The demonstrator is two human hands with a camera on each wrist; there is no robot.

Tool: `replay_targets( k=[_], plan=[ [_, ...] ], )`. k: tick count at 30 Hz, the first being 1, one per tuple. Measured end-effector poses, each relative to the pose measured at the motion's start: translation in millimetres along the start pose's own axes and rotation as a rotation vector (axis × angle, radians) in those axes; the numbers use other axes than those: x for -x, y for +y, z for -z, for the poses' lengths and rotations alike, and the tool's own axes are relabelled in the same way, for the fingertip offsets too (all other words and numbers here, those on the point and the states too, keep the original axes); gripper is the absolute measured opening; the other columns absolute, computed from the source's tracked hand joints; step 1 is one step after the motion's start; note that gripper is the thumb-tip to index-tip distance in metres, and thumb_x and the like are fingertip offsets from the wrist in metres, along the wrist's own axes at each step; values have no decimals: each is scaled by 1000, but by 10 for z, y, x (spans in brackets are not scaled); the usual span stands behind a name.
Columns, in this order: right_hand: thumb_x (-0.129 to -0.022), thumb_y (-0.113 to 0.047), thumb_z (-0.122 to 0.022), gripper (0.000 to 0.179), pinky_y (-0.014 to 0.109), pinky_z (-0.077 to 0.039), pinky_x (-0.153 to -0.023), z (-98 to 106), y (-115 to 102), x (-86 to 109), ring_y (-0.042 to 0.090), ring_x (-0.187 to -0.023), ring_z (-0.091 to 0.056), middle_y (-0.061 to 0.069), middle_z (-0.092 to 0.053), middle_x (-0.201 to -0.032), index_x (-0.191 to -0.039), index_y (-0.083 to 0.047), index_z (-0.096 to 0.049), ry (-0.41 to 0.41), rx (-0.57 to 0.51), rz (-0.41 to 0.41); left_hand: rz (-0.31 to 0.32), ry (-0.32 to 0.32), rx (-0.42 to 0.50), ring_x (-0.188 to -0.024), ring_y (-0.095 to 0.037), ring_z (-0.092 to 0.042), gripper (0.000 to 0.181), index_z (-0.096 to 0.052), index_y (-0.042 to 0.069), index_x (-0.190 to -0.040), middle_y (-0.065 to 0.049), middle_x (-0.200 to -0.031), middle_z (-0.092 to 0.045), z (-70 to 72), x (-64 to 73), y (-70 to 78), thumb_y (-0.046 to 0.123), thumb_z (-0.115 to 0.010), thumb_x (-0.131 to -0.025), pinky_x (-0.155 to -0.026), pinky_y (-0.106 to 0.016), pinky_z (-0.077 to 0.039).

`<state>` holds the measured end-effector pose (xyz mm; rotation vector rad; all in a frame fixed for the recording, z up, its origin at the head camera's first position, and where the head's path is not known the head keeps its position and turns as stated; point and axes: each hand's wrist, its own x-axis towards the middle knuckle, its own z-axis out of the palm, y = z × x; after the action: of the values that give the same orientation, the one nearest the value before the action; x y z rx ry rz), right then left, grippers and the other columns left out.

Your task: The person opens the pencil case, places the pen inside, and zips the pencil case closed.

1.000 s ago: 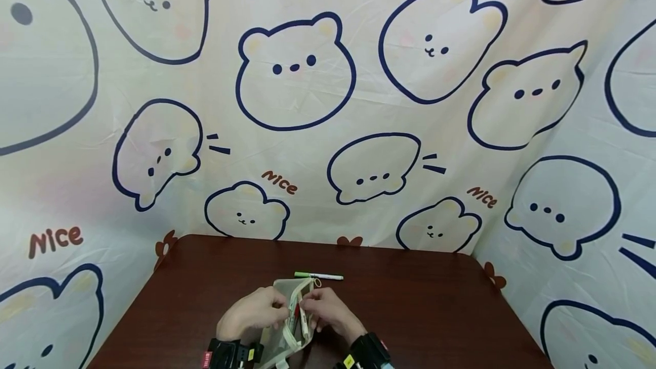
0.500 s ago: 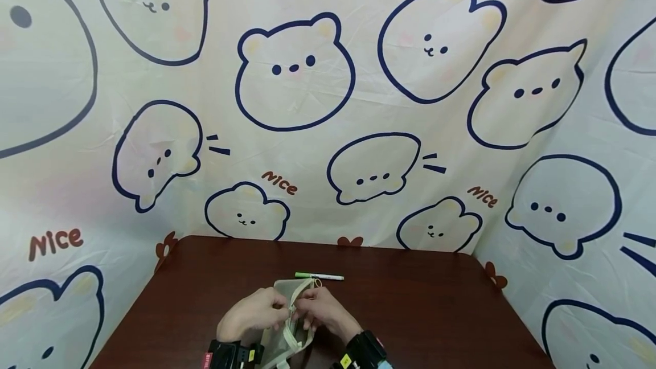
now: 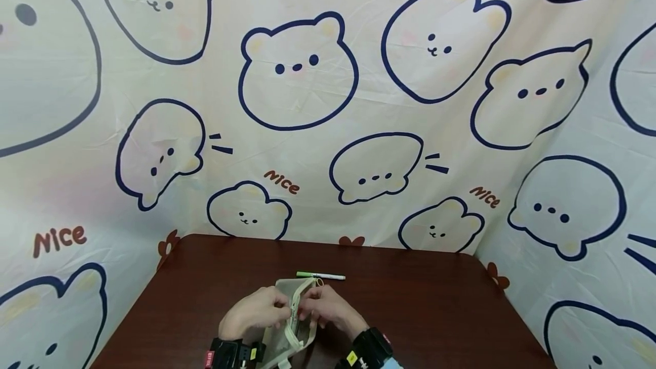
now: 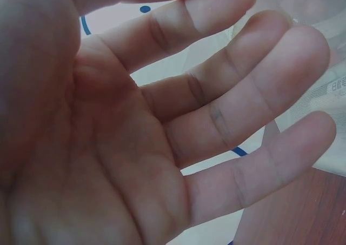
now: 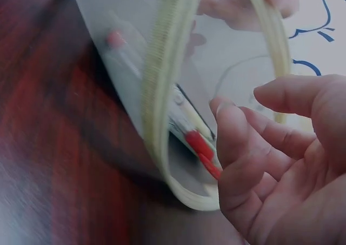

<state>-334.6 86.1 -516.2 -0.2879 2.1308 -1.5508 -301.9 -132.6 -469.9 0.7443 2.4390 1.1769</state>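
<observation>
A translucent pencil case with a cream zipper band stands unzipped on the table, between both hands. My left hand pinches the rim of its opening from the left; in the left wrist view the other fingers extend beside the case. On the opposite side, my right hand is at the opening, its thumb and fingertips apart with nothing between them. Inside the case, seen in the right wrist view, lies a clear-bodied pen with red parts, next to other items that are hard to make out.
A green-and-white marker lies on the dark brown table just beyond the case. A pale curtain with bear drawings hangs behind the table and at both sides. Black camera straps are on the wrists.
The white and red pens that stood up in the opening beside my right fingers a second ago have gone down into the case. My left hand keeps its place on the rim.
</observation>
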Motion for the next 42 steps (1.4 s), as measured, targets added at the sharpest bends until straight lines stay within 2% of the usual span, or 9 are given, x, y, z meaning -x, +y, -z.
replay_targets(
  k=[5, 10, 16, 20, 27, 32, 35, 39, 42],
  plan=[
    [-93, -24, -62, 29, 21, -38, -41, 128, -11, -3, 8, -47, -54, 5, -71, -75, -104, 2, -69, 25, 32, 28, -8, -2, -6, -47, -6, -44, 25, -63, 14, -63, 7, -57, -59, 3, -6, 5, 14, -54, -87, -45, -24, -28],
    [-94, -25, -61, 33, 22, -39, -44, 261, 3, 7, 10, -50, -56, 5, -70, -75, -106, 5, -67, 44, 32, 60, 5, 11, -12, -49, -6, -48, 23, -65, 13, -65, 6, -58, -61, -2, -5, 17, 14, -55, -86, -46, -24, -30],
    [-95, -24, -59, 34, 23, -39, -45, 362, 28, 8, 9, -50, -56, 2, -66, -72, -107, 7, -65, 107, -15, 83, 32, -2, 8, -52, -8, -49, 23, -67, 9, -68, 3, -61, -62, -20, -14, 7, 14, -56, -87, -47, -25, -32],
    [-95, -25, -60, 32, 24, -40, -46, 434, 35, -21, 10, -51, -57, 3, -67, -72, -105, 4, -65, 143, 21, 96, 41, -2, 11, -52, -7, -47, 23, -65, 11, -66, 4, -60, -62, -22, -15, -3, 14, -56, -87, -47, -25, -31],
    [-98, -23, -56, 25, 27, -41, -46, 585, 39, -104, 18, -54, -60, 7, -68, -76, -100, -1, -67, 206, 255, 167, 30, 5, 23, -53, -7, -49, 24, -64, 11, -65, 4, -61, -62, -25, -12, -12, 14, -55, -87, -47, -24, -32],
    [-98, -20, -53, 17, 28, -43, -47, 622, 38, -123, 21, -56, -62, 9, -67, -76, -93, -8, -65, 264, 466, 190, 15, -5, 31, -51, -7, -49, 24, -64, 5, -67, -1, -62, -64, -49, -4, -19, 13, -55, -87, -46, -24, -32],
    [-96, -17, -53, 14, 28, -41, -48, 610, 32, -135, 17, -53, -57, 7, -62, -71, -90, -10, -63, 326, 584, 184, 4, -8, 38, -50, -6, -48, 24, -63, 2, -67, -4, -62, -65, -54, -3, -22, 12, -54, -87, -46, -24, -31],
    [-93, -13, -54, 10, 27, -34, -49, 587, 70, -186, 12, -52, -47, 0, -53, -66, -85, -13, -60, 430, 719, 180, 10, -6, 23, -48, -6, -45, 25, -62, 6, -66, 2, -60, -63, -44, -11, -21, 13, -54, -88, -46, -24, -30],
    [-93, -11, -56, 10, 27, -33, -49, 573, 127, -238, 12, -54, -44, -1, -52, -69, -83, -13, -59, 475, 793, 197, 18, -10, 16, -48, -7, -43, 25, -61, 9, -64, 5, -60, -62, -38, -14, -27, 14, -54, -88, -46, -24, -29]
  ],
)
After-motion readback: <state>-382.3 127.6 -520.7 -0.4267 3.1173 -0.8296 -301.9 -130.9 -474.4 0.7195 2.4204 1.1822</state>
